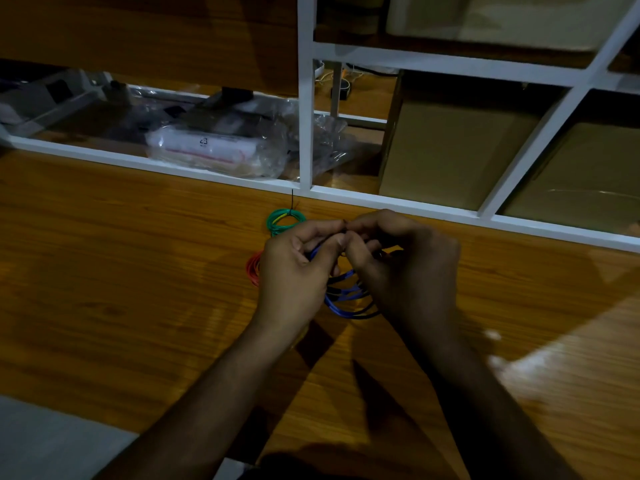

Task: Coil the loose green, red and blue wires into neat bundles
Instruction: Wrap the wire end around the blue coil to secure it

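**Both hands work the blue coil above a wooden desk**

At the left of the cluster, a red wire coil lies flat on the wooden desk, its right part hidden behind the left hand. Farther off and slightly right sits the green wire coil, with some yellow in it and a thin black tie standing up from its far edge — it rests just near the white shelf frame.

The left hand has its fingers curled, pinching the top of the blue wire coil, and its fingertips meet those of the right hand, which is also curled on the same spot. What the fingertips pinch there is too dark to make out. The blue loops, mixed with black strands, hang between and below the two palms, near the desk; whether they touch it I cannot tell.

Beyond the frame, left of the upright, lies a clear plastic bag — right of it stand cardboard boxes.
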